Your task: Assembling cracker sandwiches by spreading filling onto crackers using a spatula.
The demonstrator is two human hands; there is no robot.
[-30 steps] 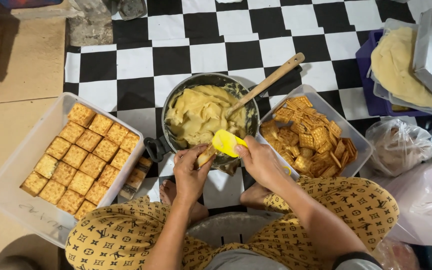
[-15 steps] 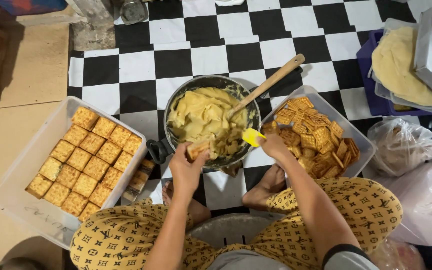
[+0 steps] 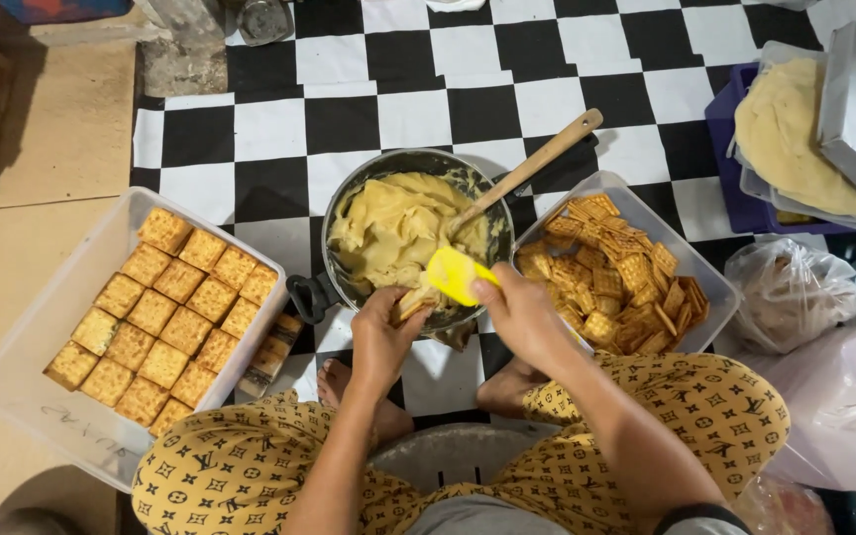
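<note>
The person sits on the checkered floor [image 3: 398,74] with both hands over the near rim of the metal pot [image 3: 349,213] of pale yellow dough [image 3: 393,228]. The left hand [image 3: 383,337] is closed around a cracker [image 3: 413,300], held just above the pot's near edge. The right hand [image 3: 522,317] is closed on the handle of a yellow spatula [image 3: 453,274], whose blade lies against the cracker and the dough at the rim. A wooden spoon [image 3: 532,166] leans in the pot, its handle pointing away to the right. To the left of the pot, a clear plastic container [image 3: 42,337] holds filled cracker squares [image 3: 165,317] in tight rows. To the right, a second clear tray [image 3: 646,213] holds loose plain crackers [image 3: 616,282], just beside the right hand. Compared with half a second ago, the spatula blade has moved left from the pot's right edge to meet the cracker, and the two hands now stand closer together. Compared with one second ago, the hands sit nearer the dough; pot, spoon and both containers remain in place.
</note>
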